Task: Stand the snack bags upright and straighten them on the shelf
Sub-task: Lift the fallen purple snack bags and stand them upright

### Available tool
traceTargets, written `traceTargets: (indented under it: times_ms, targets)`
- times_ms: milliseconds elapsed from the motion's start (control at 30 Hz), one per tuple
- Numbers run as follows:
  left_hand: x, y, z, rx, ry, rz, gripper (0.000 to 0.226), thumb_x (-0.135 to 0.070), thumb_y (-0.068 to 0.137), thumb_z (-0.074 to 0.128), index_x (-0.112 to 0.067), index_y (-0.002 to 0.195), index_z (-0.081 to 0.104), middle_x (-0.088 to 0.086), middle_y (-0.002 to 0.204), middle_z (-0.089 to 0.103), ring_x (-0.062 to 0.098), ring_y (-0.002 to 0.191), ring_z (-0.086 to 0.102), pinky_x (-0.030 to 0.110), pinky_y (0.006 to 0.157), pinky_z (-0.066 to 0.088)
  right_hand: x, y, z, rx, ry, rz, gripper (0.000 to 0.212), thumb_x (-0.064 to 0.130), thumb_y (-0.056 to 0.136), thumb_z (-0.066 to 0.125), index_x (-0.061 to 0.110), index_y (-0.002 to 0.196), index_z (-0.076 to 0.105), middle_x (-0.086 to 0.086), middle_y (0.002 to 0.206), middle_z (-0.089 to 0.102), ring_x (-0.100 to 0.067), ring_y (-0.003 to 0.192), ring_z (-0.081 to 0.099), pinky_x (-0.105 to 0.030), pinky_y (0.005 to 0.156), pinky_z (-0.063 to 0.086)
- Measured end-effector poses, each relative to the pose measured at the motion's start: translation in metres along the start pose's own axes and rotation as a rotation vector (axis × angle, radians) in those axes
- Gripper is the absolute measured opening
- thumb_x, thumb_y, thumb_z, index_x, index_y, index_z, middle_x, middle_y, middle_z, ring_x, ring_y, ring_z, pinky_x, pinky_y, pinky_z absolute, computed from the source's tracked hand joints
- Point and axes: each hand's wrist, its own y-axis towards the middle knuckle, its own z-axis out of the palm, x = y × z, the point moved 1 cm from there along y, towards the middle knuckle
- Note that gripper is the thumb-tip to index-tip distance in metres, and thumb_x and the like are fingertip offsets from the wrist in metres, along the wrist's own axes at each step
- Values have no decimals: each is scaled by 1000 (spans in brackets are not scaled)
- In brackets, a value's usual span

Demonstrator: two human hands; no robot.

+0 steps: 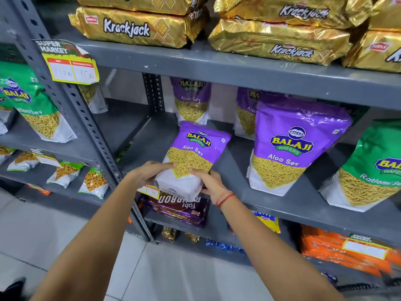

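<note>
A purple Balaji Aloo Sev bag [196, 148] stands tilted at the front edge of the grey middle shelf [271, 205]. My left hand [149, 172] grips its white bottom from the left, and my right hand [209, 182] holds the bottom from the right. A larger-looking Aloo Sev bag [290, 146] stands upright to the right. Two more purple bags, one [191, 101] behind the held bag and another [246, 114] half hidden, stand at the back. A green Ratlami Sev bag [373, 170] leans at the far right.
Gold Krackjack packs [134, 27] fill the shelf above. A perforated grey upright post [86, 122] stands left of the hands, with green sev bags [36, 107] on the neighbouring rack. Purple Bourbon biscuit packs [178, 207] and orange packs [338, 250] lie below. A yellow price tag [71, 66] hangs top left.
</note>
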Motion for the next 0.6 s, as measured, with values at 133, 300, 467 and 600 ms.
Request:
traceTargets:
  times_ms: [133, 300, 467, 600]
  targets:
    - [7, -13, 2, -96, -117, 156, 65, -43, 54, 83, -14, 105, 55, 6, 95, 70, 26, 82, 66, 39, 72, 53, 8, -3, -9, 3, -76, -202, 42, 12, 69, 81, 14, 104, 60, -3, 104, 71, -20, 97, 67, -39, 90, 54]
    - [-1, -23, 6, -118, -174, 269, 50, -25, 70, 78, -15, 112, 54, 8, 109, 68, 19, 87, 67, 28, 67, 52, 26, -10, -14, 43, -110, -327, 51, 4, 70, 79, 9, 113, 53, 6, 96, 66, -1, 84, 64, -14, 71, 54]
    - [-4, -22, 6, -127, -184, 290, 53, -23, 71, 77, -11, 116, 53, 7, 107, 68, 19, 86, 67, 27, 65, 51, 28, -8, -14, 24, -145, -351, 51, 7, 70, 79, 10, 113, 52, 6, 98, 65, -3, 88, 63, -13, 70, 54]
    - [-13, -17, 2, -142, -196, 334, 50, -15, 73, 75, -11, 117, 51, 2, 96, 70, 13, 83, 67, 23, 67, 53, 40, -5, -10, -12, -232, -425, 59, 14, 65, 84, 12, 114, 51, 3, 106, 65, -12, 100, 63, -27, 87, 52]
